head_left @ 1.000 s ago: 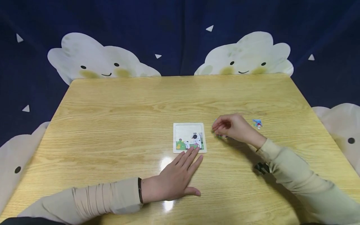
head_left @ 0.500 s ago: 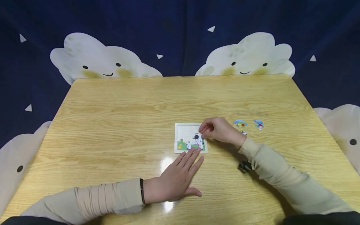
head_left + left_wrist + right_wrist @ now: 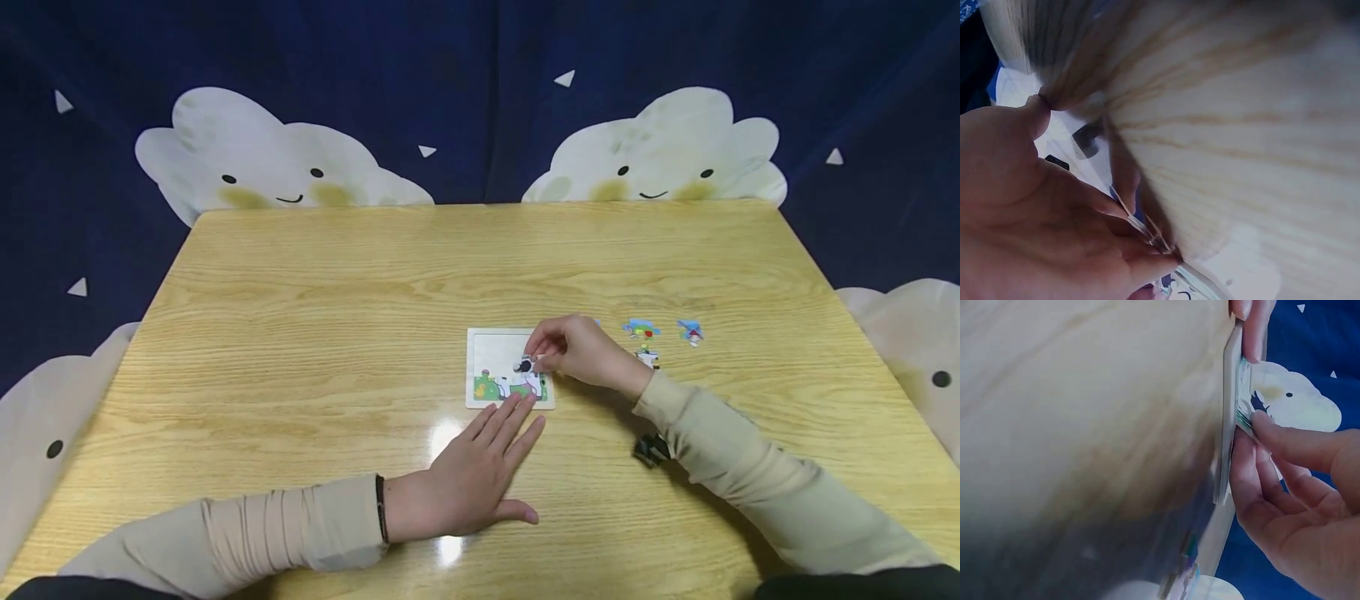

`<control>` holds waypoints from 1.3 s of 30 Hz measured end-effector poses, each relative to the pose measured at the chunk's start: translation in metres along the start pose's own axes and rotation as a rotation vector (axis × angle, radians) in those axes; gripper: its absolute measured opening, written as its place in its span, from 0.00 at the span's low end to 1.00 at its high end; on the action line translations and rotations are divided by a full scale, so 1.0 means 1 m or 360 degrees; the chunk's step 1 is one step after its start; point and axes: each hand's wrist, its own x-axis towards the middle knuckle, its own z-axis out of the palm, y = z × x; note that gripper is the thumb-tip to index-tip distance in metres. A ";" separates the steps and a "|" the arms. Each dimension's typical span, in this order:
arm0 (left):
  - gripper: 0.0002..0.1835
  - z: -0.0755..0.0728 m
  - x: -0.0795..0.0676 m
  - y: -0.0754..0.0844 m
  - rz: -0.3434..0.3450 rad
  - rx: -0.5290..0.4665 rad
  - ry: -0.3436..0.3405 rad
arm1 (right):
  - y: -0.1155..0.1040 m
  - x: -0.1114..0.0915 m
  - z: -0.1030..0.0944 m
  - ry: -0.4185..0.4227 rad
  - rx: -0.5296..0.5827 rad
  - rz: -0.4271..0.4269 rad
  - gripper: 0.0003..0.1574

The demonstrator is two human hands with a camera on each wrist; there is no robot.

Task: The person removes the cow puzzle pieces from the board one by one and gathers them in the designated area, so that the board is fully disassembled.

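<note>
A square jigsaw board (image 3: 470,354) with a pale rim lies on the table in the head view. Green pieces and a black-and-white cow fill its lower part; the upper part is bare white. My left hand (image 3: 476,479) lies flat, its straight fingertips pressing on the board's near edge. Over the board's right side, my right hand (image 3: 581,354) pinches a small puzzle piece (image 3: 1244,420) between thumb and fingers. In the right wrist view that piece is tilted, close against the board's face. The right fingers hide much of it in the head view.
Right of the board lie loose pieces: a blue one with a red spot (image 3: 641,328), a blue one with a red-and-white figure (image 3: 690,332), and a white one (image 3: 647,358). Another is mostly hidden behind the right hand. A dark blue cloud-print curtain (image 3: 465,75) hangs behind the table.
My right hand has come left from the loose pieces to the board's right side with a piece, then shifted slightly further left. The left hand stays in place on the board's edge.
</note>
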 end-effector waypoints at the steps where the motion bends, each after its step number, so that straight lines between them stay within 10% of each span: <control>1: 0.52 0.000 0.000 0.000 -0.0001 0.0001 -0.0001 | 0.000 0.000 0.000 -0.0003 0.0003 -0.0007 0.07; 28: 0.51 0.000 -0.001 -0.001 0.0022 0.0030 0.0017 | 0.073 -0.098 -0.105 0.0262 -0.0144 0.0313 0.07; 39: 0.50 0.000 -0.001 -0.001 0.0032 0.0052 0.0017 | 0.100 -0.120 -0.109 0.0312 -0.0420 0.0352 0.05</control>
